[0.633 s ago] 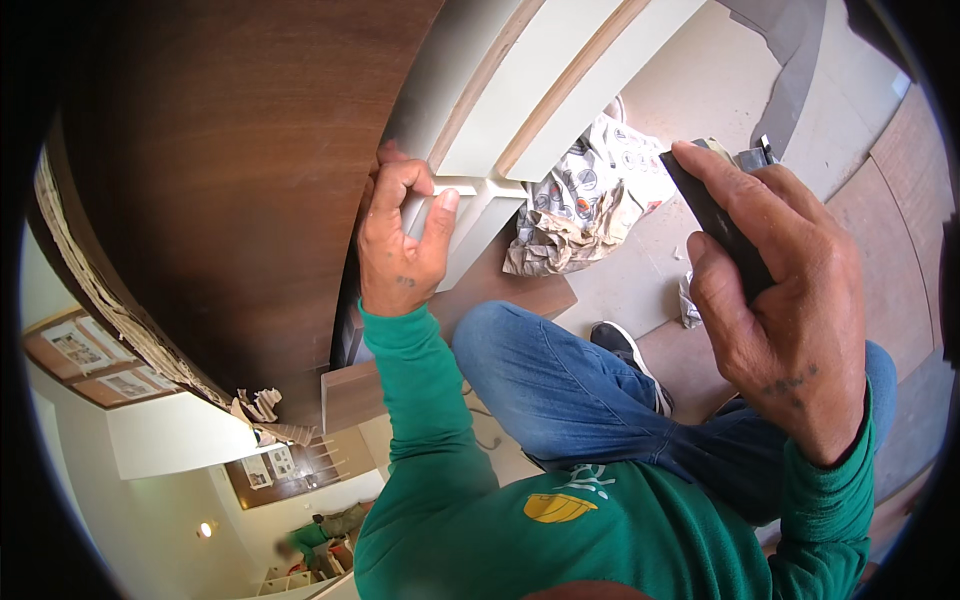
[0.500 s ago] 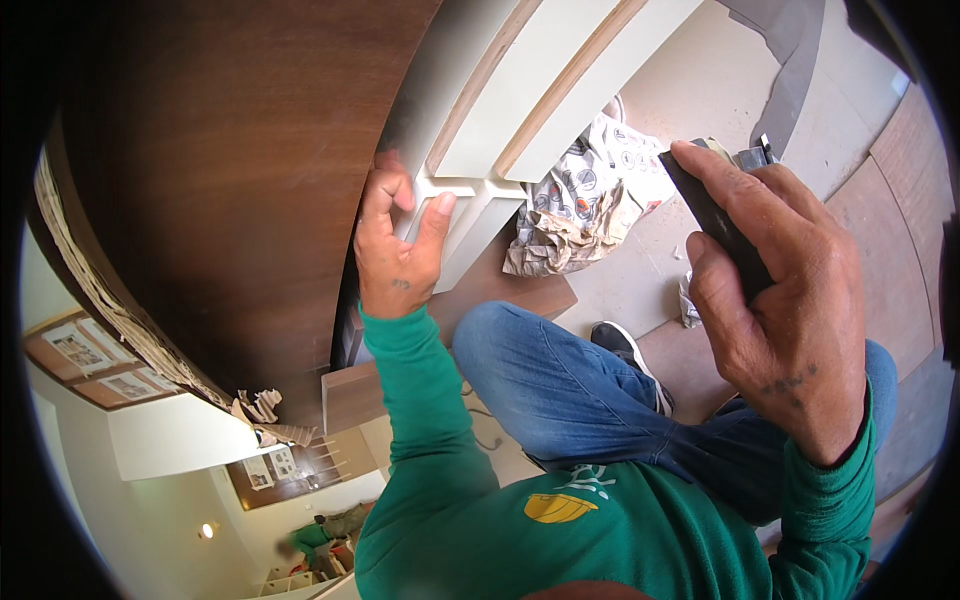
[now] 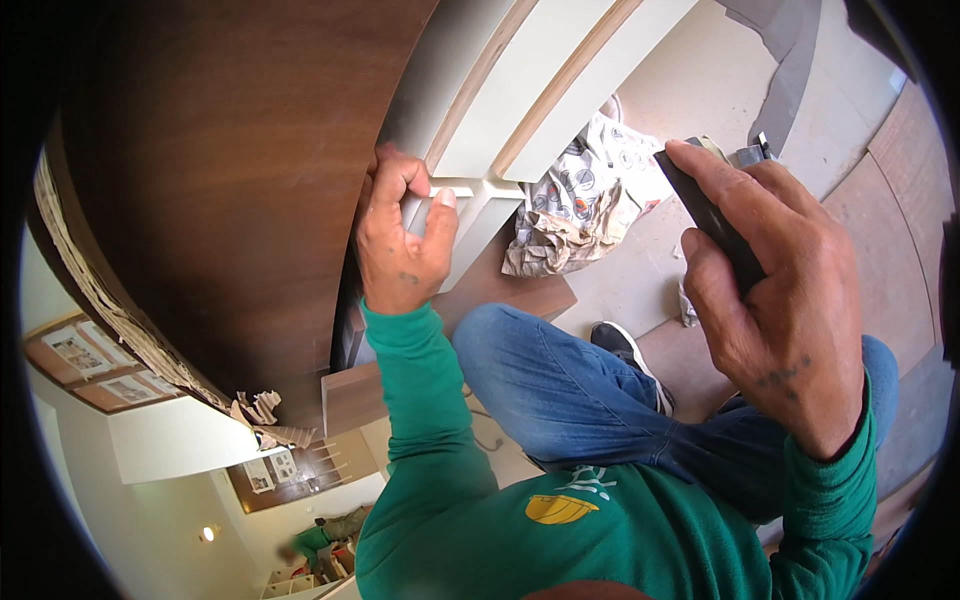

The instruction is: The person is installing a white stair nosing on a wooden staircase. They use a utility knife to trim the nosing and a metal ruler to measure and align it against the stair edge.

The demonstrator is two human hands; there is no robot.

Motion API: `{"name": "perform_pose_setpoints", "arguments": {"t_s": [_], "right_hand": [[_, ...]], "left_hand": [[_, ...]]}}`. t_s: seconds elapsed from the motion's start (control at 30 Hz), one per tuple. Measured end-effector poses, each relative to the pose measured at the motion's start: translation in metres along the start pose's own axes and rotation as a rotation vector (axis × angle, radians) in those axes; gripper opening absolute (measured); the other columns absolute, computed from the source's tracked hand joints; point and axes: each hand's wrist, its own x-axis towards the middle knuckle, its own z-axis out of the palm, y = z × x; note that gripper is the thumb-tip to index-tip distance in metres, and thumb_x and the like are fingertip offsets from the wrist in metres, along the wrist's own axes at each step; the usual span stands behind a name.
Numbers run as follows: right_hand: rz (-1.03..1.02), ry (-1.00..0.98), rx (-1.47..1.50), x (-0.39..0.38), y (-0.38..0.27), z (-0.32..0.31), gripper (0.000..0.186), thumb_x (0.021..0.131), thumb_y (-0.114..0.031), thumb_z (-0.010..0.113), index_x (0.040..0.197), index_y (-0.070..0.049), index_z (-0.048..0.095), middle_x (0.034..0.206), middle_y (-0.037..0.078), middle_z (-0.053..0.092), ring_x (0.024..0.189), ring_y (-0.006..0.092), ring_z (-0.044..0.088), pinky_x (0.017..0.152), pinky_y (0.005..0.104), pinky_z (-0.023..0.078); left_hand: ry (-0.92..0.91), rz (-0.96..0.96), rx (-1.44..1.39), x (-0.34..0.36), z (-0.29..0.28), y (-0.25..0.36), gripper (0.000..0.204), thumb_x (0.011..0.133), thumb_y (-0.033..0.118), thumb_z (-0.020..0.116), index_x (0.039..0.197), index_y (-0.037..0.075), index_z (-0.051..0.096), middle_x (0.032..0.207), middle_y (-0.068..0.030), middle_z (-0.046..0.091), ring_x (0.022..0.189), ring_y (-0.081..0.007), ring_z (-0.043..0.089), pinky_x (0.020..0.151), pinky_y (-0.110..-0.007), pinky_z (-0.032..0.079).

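Note:
My left hand (image 3: 405,235) is at the lower end of a white frame (image 3: 465,188). Its index finger and thumb are bent around the frame's edge, and the other fingers are partly hidden in the gap beside a large dark brown wood panel (image 3: 230,180). Pale wood strips (image 3: 565,85) run along the white boards above this hand. In my right hand (image 3: 790,290) is a dark, flat, narrow block (image 3: 712,220), gripped between thumb and fingers and held up over my lap. The index finger lies stretched along its top end.
A crumpled printed bag (image 3: 590,190) and brown paper lie on the floor beyond my knee. Brown boards (image 3: 890,220) cover the floor at the right, and a grey sheet (image 3: 790,80) lies farther off. Torn cardboard (image 3: 265,410) edges the dark panel. Someone in green (image 3: 315,540) is at lower left.
My left hand's index finger has shifted slightly right over the white frame's edge, closer to the thumb. My right hand and the dark block have moved slightly left.

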Motion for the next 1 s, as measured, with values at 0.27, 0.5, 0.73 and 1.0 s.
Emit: {"name": "perform_pose_setpoints", "arguments": {"t_s": [0.27, 0.5, 0.73, 1.0], "right_hand": [[0.039, -0.044, -0.011, 0.001, -0.001, -0.002, 0.055, 0.088, 0.006, 0.062, 0.143, 0.004, 0.069, 0.094, 0.018, 0.068, 0.072, 0.0233, 0.068, 0.064, 0.0387, 0.056], [0.005, -0.021, -0.008, 0.001, -0.001, 0.002, 0.056, 0.089, 0.007, 0.062, 0.144, 0.004, 0.069, 0.096, 0.019, 0.068, 0.072, 0.0235, 0.069, 0.065, 0.0387, 0.056], [0.025, -0.017, -0.007, 0.0, -0.002, 0.0, 0.055, 0.089, 0.006, 0.062, 0.143, 0.004, 0.069, 0.096, 0.019, 0.069, 0.071, 0.024, 0.07, 0.064, 0.0389, 0.057], [0.016, 0.003, 0.006, 0.0, 0.001, -0.002, 0.055, 0.088, 0.006, 0.063, 0.143, 0.004, 0.07, 0.093, 0.019, 0.068, 0.072, 0.0242, 0.069, 0.065, 0.0393, 0.056]], "left_hand": [[0.109, -0.051, -0.071, -0.012, 0.004, -0.008, 0.027, 0.087, 0.006, 0.079, 0.103, 0.004, 0.057, 0.124, -0.0209, 0.062, 0.122, -0.0354, 0.06, 0.117, -0.044, 0.043], [0.087, -0.015, -0.031, -0.011, 0.003, -0.01, 0.028, 0.087, 0.006, 0.079, 0.109, 0.004, 0.063, 0.121, -0.0197, 0.063, 0.123, -0.0342, 0.059, 0.114, -0.046, 0.044], [0.068, 0.017, -0.027, -0.005, 0.004, -0.004, 0.022, 0.086, 0.003, 0.076, 0.101, 0.004, 0.061, 0.105, -0.0133, 0.061, 0.118, -0.0334, 0.059, 0.112, -0.047, 0.045], [0.14, -0.031, -0.034, -0.016, 0.007, -0.009, 0.024, 0.088, 0.009, 0.08, 0.103, 0.004, 0.061, 0.116, -0.0189, 0.063, 0.12, -0.0357, 0.06, 0.115, -0.048, 0.044]]}}
